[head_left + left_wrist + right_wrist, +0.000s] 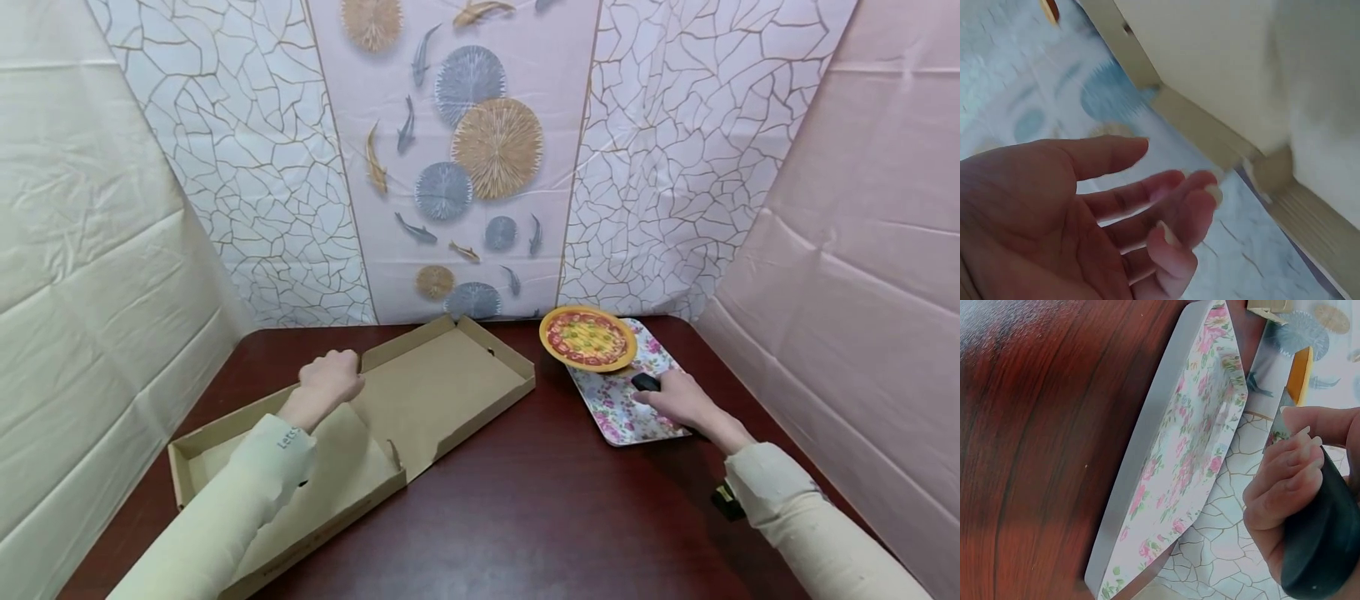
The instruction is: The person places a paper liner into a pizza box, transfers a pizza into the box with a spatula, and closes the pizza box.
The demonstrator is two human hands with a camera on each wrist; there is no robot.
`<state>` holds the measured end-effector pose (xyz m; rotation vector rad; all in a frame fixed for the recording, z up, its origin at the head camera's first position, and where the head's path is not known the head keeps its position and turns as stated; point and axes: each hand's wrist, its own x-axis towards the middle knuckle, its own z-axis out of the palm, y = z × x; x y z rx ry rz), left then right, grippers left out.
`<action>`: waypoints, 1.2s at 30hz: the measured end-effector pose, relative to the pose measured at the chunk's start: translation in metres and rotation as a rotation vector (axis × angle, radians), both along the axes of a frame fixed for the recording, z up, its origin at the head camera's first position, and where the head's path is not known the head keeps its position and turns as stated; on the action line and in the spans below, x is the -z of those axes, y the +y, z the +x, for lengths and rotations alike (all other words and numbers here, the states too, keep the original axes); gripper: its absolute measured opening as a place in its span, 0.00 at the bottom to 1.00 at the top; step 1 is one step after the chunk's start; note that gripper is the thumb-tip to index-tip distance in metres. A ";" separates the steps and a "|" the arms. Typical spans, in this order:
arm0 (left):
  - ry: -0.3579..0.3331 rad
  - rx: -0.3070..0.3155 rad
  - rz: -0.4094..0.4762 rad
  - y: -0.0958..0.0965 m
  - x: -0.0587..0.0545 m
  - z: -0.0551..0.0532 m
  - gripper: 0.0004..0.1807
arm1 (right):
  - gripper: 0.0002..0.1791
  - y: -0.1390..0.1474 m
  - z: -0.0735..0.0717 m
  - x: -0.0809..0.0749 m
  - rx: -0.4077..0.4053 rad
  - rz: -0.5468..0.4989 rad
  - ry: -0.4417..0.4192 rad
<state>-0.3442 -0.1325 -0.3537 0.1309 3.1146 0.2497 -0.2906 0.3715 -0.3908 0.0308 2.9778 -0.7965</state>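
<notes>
My left hand (330, 379) hangs over the open cardboard pizza box (442, 392). Its fingers are loosely curled and hold nothing, as the left wrist view shows. On the right, my right hand (684, 398) grips the black handle (1319, 544) of a tool above a floral tray (1179, 456). A strip of flat metal (1282, 403) shows beyond the fingers; the tool's exact kind is hidden. Just past this hand is a pizza (588, 337) in a yellow-orange round plate (553, 352), which overlaps the tray's far left part. Whether the tool touches the plate, I cannot tell.
The pizza box's base (337, 475) and lid lie spread over the left half of the dark red table (510, 508). A small dark object (726, 500) with a yellow mark shows beside the right sleeve. Patterned cloth walls (652, 167) stand behind and on both sides.
</notes>
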 end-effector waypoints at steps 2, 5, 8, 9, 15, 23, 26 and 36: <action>0.000 -0.029 -0.004 -0.016 0.000 -0.002 0.13 | 0.19 -0.002 0.000 -0.001 -0.002 -0.005 -0.002; -0.014 -0.057 0.002 -0.041 0.001 -0.002 0.14 | 0.19 -0.005 0.001 -0.002 -0.002 -0.002 -0.004; -0.044 -0.082 0.018 -0.067 0.002 0.001 0.16 | 0.19 -0.008 0.001 -0.002 0.005 0.004 0.001; -0.054 -0.097 0.021 -0.075 0.004 0.002 0.17 | 0.19 -0.008 0.001 -0.002 0.005 0.001 0.005; -0.086 -0.208 0.029 -0.123 0.009 0.008 0.20 | 0.17 -0.011 0.000 -0.003 -0.018 -0.026 0.012; -0.115 -0.295 0.037 -0.170 0.020 0.020 0.22 | 0.18 -0.012 -0.002 -0.005 -0.035 -0.024 0.000; -0.121 -0.328 0.017 -0.178 0.023 0.024 0.24 | 0.18 -0.012 -0.002 -0.007 -0.044 -0.012 0.003; -0.207 -0.373 0.022 -0.187 0.030 0.031 0.25 | 0.17 -0.021 -0.001 -0.013 -0.064 -0.004 0.015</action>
